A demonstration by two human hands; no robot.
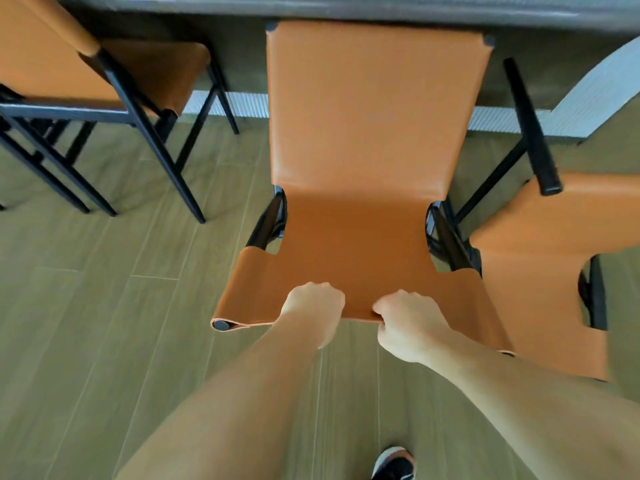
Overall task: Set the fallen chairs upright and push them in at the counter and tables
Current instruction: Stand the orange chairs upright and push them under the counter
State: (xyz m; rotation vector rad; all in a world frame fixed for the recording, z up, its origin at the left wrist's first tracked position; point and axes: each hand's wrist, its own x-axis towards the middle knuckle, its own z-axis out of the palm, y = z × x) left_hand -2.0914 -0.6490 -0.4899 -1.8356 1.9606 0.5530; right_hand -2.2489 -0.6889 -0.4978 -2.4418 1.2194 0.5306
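From above, the person stands behind an upright orange chair that faces the grey counter, its seat front just at the counter's edge, and both hands are clamped on the top edge of its backrest: the left hand curled over the middle, the right hand just beside it with fingers hooked under the leather. Another orange chair stands to the left with its seat partly under the counter, a third crowds close on the right, and a dark shoe shows on the wood-look floor.
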